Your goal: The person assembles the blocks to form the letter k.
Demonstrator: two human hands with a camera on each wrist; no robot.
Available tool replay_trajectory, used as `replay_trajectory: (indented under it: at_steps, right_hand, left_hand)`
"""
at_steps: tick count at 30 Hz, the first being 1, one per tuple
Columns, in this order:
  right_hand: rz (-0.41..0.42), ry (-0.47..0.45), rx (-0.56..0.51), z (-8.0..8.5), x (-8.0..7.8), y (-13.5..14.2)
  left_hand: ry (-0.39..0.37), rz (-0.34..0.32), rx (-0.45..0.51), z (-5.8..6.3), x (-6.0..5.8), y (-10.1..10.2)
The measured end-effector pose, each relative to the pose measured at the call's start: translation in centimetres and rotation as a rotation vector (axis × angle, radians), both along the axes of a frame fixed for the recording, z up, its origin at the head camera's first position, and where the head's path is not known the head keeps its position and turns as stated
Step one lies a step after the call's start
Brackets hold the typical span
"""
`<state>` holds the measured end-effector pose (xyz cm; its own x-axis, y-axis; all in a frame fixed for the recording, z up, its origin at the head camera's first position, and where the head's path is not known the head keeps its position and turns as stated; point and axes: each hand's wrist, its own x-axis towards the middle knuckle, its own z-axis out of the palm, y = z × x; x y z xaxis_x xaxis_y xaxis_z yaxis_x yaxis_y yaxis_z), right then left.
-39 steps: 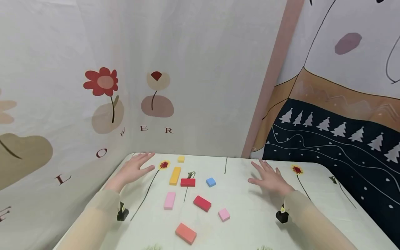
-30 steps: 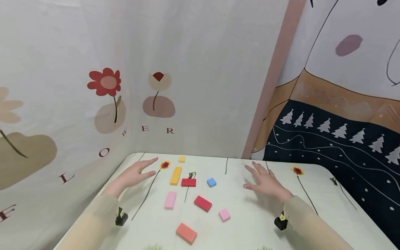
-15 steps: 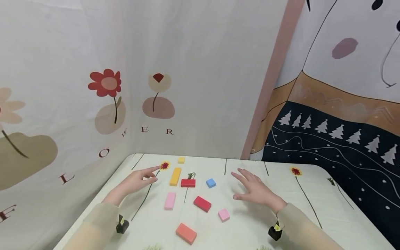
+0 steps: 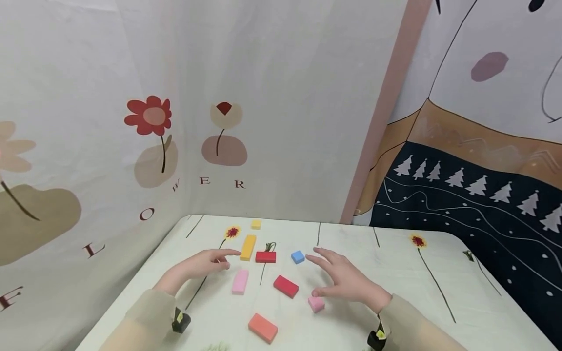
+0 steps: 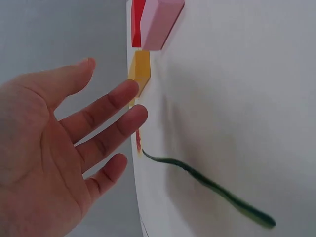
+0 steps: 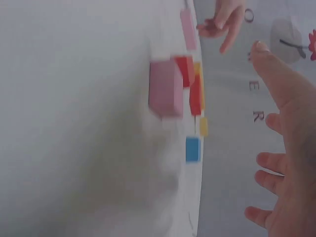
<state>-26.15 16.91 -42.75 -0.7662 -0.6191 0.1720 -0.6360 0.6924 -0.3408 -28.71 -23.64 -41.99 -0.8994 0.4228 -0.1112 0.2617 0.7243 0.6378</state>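
My left hand (image 4: 199, 267) hovers over the left part of the table, its index fingertip close to the long orange-yellow block (image 4: 248, 247). It holds nothing, and the left wrist view shows its fingers apart and relaxed. Over the right middle my right hand (image 4: 344, 277) spreads its fingers, also without anything in it. Its thumb overlaps the top of the small pink block (image 4: 316, 304) in the head view, and its fingertips are near the small blue block (image 4: 298, 257). Between the hands lie a red block (image 4: 265, 257), another red block (image 4: 286, 286) and a long pink block (image 4: 240, 282).
A coral block (image 4: 263, 328) lies at the near side of the table, and a small yellow block (image 4: 256, 224) near the back edge. The white tablecloth (image 4: 395, 273) has printed flowers. Patterned curtains (image 4: 281, 107) stand along the back and sides.
Both hands have moved inward and nearer: the left rightward to the orange-yellow block, the right leftward to the blue and small pink blocks. The blocks have stayed in place.
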Motion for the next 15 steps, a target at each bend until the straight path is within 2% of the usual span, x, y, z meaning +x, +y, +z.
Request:
replay_trajectory:
  at_steps: [7, 15]
  right_hand:
    - [0.118, -0.041, -0.015, 0.1, 1.7, -2.7]
    - [0.373, 0.033, 0.024, -0.8, 3.4, -5.4]
  left_hand:
    - [-0.027, -0.031, -0.006, -0.1, 0.5, 0.7]
    - [-0.103, -0.087, 0.023, -1.0, 0.7, 1.0]
